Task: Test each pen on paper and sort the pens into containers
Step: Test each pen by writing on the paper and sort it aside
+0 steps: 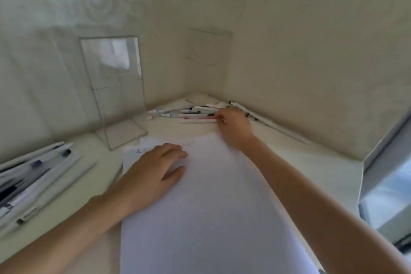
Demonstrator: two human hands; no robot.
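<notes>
I'm pressing my left hand (153, 173) flat, fingers straight, on the paper (211, 207) while my right hand (233, 127) is pinching the end of a pen (198, 118) in the pile (175, 114) at the far corner.

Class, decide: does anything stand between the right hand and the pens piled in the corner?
Nothing visible does. The right hand reaches the pen pile, its fingers on a pink pen; the grip is unclear. Only tabletop lies between there and the paper.

paper (211, 207) white | pens (189, 113) white, blue/red/blk caps | container (115, 87) clear
</notes>
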